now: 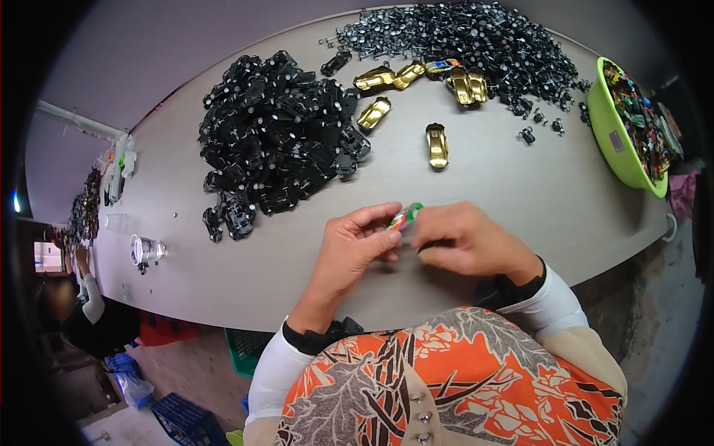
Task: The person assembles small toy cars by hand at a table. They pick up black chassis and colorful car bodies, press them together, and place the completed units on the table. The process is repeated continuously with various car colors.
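My left hand (351, 241) is closed round a small toy car (405, 216) in green, red and white, held between thumb and fingers above the near part of the table. Right against it, my right hand (465, 236) has its fingers curled in at the car's side; whatever they pinch is hidden. Ahead of both hands a gold toy car (437, 146) lies by itself. To the left rises a big heap of black toy car chassis (279, 141). More gold cars (373, 114) and a blue-and-orange car (442, 65) lie farther back.
A large pile of small wheel axles (476, 48) covers the far edge. At the right, a lime green basin (619, 152) is full of colourful car bodies. A clear plastic cup (145, 250) stands at left. Beyond it, a co-worker (89, 305) sits at the table.
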Motion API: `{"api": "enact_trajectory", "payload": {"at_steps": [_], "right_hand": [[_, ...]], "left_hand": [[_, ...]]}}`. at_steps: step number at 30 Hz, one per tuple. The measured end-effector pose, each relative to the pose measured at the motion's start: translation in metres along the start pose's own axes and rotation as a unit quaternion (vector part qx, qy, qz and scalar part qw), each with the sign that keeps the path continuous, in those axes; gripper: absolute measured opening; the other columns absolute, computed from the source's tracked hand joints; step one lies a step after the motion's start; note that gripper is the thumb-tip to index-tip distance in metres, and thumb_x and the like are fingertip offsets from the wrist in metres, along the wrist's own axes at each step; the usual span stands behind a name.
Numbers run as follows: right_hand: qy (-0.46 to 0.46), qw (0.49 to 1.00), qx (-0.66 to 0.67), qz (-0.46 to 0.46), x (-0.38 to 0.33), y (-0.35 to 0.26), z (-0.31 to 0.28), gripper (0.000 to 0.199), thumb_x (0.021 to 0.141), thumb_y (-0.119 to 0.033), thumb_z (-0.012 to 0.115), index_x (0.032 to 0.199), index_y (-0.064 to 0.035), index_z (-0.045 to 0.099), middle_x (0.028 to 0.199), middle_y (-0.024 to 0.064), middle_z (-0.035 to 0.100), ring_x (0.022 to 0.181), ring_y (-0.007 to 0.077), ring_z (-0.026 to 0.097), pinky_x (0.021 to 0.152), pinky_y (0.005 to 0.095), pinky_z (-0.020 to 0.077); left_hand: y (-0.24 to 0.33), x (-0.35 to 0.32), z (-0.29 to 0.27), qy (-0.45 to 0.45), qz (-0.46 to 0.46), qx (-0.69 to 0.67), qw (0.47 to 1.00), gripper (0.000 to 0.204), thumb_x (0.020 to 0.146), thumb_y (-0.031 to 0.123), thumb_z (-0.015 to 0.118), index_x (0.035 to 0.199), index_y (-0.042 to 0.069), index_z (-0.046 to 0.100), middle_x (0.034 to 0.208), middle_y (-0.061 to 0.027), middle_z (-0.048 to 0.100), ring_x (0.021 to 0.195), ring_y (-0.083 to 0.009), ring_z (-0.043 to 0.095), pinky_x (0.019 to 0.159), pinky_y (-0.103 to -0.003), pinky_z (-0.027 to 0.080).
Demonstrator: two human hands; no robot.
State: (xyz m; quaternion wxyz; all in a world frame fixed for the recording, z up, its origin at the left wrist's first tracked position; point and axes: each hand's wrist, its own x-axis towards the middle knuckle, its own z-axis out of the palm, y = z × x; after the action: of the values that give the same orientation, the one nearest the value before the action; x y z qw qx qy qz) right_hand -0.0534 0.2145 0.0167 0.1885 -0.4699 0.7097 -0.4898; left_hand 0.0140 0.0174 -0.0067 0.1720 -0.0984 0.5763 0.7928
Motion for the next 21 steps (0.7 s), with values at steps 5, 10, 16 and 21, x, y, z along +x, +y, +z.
{"api": "enact_trajectory", "payload": {"at_steps": [5, 10, 16, 21], "right_hand": [[0.062, 0.994, 0.042, 0.082, -0.001, -0.011, -0.011, 0.019, 0.066, 0.000, 0.066, 0.083, -0.0003, 0.058, 0.081, 0.0100, 0.059, 0.066, 0.0255, 0.057, 0.058, 0.0309, 0.0441], [0.028, 0.998, -0.027, 0.045, 0.001, -0.002, -0.003, 0.020, 0.065, -0.003, 0.066, 0.081, -0.0024, 0.055, 0.078, 0.0107, 0.058, 0.070, 0.0290, 0.057, 0.060, 0.0351, 0.0448], [0.032, 0.992, -0.066, 0.103, -0.002, -0.002, -0.012, 0.022, 0.066, -0.007, 0.065, 0.085, -0.0028, 0.054, 0.076, 0.0122, 0.057, 0.070, 0.0310, 0.057, 0.060, 0.0365, 0.0445], [0.094, 0.974, -0.145, 0.144, -0.003, 0.007, -0.014, 0.021, 0.068, -0.007, 0.062, 0.086, -0.0029, 0.052, 0.082, 0.0140, 0.055, 0.071, 0.0338, 0.056, 0.062, 0.0410, 0.0436]], "left_hand": [[0.013, -0.008, 0.014, -0.018, 0.067, 0.139, 0.988, 0.051, 0.074, -0.004, 0.065, 0.120, -0.001, 0.044, 0.093, -0.0061, 0.061, 0.076, -0.0062, 0.056, 0.067, -0.019, 0.047], [0.020, -0.007, 0.019, -0.035, 0.050, 0.146, 0.987, 0.049, 0.073, -0.005, 0.065, 0.117, -0.001, 0.044, 0.095, -0.0065, 0.059, 0.086, -0.0076, 0.056, 0.076, -0.021, 0.047], [0.030, 0.008, 0.007, 0.009, 0.102, 0.267, 0.958, 0.032, 0.072, -0.004, 0.066, 0.102, 0.002, 0.056, 0.099, -0.0061, 0.061, 0.087, -0.0109, 0.058, 0.072, -0.024, 0.047], [0.058, 0.064, -0.019, 0.130, 0.358, 0.711, 0.591, 0.029, 0.064, -0.004, 0.061, 0.091, 0.005, 0.063, 0.104, -0.0097, 0.059, 0.085, -0.0276, 0.056, 0.068, -0.033, 0.046]]}}
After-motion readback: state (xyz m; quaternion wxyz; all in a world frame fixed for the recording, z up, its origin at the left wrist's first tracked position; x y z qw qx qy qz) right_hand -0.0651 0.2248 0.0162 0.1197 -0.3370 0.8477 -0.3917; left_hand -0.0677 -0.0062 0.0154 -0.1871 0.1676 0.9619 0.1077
